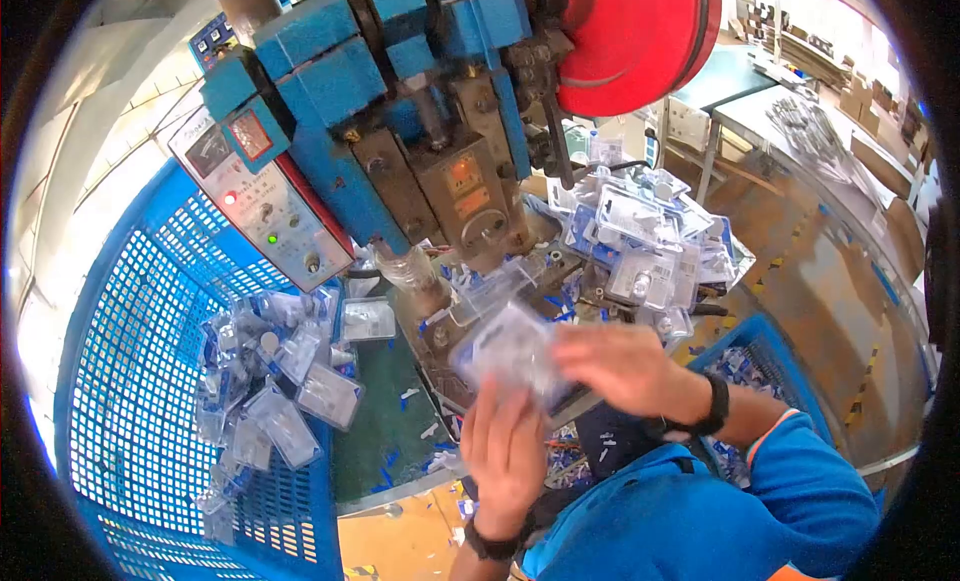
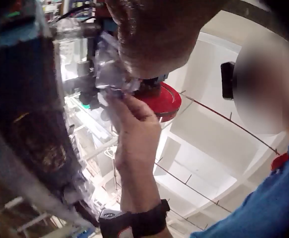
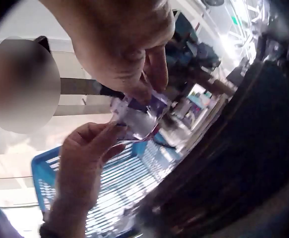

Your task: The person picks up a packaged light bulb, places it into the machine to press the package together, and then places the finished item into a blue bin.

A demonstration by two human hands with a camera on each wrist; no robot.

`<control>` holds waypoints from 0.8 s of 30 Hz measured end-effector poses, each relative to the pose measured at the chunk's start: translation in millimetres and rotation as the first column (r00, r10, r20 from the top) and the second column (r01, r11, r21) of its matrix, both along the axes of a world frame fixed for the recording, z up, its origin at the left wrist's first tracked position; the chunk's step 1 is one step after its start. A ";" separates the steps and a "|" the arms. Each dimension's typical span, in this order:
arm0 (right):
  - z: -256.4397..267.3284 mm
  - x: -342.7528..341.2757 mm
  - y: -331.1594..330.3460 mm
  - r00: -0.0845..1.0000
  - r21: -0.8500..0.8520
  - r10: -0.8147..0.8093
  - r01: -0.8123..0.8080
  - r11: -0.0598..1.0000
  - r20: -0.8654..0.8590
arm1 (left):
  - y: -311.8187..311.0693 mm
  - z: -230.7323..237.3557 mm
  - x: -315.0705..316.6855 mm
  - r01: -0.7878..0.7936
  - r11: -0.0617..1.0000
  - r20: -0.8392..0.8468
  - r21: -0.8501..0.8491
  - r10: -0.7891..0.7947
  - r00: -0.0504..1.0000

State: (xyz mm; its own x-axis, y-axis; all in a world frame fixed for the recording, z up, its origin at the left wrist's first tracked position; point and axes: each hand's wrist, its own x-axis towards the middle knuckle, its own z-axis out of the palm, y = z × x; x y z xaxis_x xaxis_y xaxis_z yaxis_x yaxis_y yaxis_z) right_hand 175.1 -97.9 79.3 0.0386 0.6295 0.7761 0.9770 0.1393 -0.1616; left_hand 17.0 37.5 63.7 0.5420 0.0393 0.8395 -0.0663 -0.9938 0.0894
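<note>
Both hands hold a clear plastic blister pack (image 1: 508, 353) in front of the blue press, blurred by motion in the head view. My left hand (image 1: 505, 446) grips its near edge, fingers over the plastic. At the pack's right side, my right hand (image 1: 625, 369) pinches it. The right wrist view shows the pack (image 3: 137, 121) with a dark blue printed area, between the right hand (image 3: 119, 49) above and the left hand (image 3: 82, 161) below. Another clear pack (image 1: 495, 291) lies under the press head (image 1: 465, 196), just beyond the hands.
A blue basket (image 1: 120, 311) at the left holds several blister packs (image 1: 285, 426). More packs (image 1: 650, 241) are heaped right of the press. A control box (image 1: 255, 201) with lit lamps stands at left. Blue and white scraps litter the green bench (image 1: 375, 421). A blue crate (image 1: 800, 381) sits lower right.
</note>
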 end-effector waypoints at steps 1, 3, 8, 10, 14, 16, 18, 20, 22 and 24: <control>5.8 -14.2 -6.0 0.995 0.004 0.090 -0.090 0.996 -0.030 | -0.3 -19.0 -16.2 0.046 0.983 0.052 -0.177 -0.037 0.998; 5.3 -28.9 -1.6 0.968 0.031 0.168 -0.165 0.986 -0.186 | -3.7 -44.2 -34.5 0.203 0.774 0.248 -0.600 -0.061 0.967; -13.0 -43.2 22.7 0.629 -0.018 0.131 -0.225 0.974 -0.766 | -9.2 -36.5 -51.6 0.636 -0.340 0.647 -0.693 0.097 0.756; -29.7 -45.9 29.7 0.386 0.074 0.209 -0.336 0.939 -0.899 | -11.3 -42.9 -50.7 0.640 -0.437 0.685 -0.632 0.071 0.725; -24.8 -45.5 22.5 0.171 0.095 0.168 -0.370 0.924 -0.971 | -26.0 -53.3 -46.7 0.578 -0.502 0.650 -0.643 0.041 0.759; -25.4 -41.0 16.8 0.146 0.109 0.172 -0.366 0.924 -0.974 | -34.1 -44.3 -42.6 0.513 -0.482 0.604 -0.710 -0.042 0.796; -23.8 -35.7 11.1 0.164 0.084 0.155 -0.372 0.924 -0.974 | -33.8 -42.9 -43.6 0.462 -0.448 0.565 -0.765 -0.123 0.816; -19.7 -30.3 4.0 0.227 0.017 0.112 -0.383 0.923 -0.967 | -25.6 -49.8 -49.8 0.426 -0.410 0.536 -0.807 -0.203 0.820; -24.1 -28.7 2.6 0.208 0.082 0.178 -0.401 0.912 -0.962 | -23.7 -37.5 -45.5 0.455 -0.358 0.537 -0.815 -0.172 0.826; -22.2 -28.3 -0.2 0.294 0.026 0.167 -0.431 0.902 -0.941 | -17.1 -32.6 -44.2 0.457 -0.294 0.522 -0.840 -0.203 0.829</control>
State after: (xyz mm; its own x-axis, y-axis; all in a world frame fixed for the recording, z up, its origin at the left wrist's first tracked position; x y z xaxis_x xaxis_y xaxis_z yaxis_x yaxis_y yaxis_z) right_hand 146.8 -98.1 57.1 0.4023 0.8830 0.2419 0.0896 0.2249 -0.9702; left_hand -27.2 20.4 31.1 0.7390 0.6623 0.1234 -0.4798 0.3888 0.7865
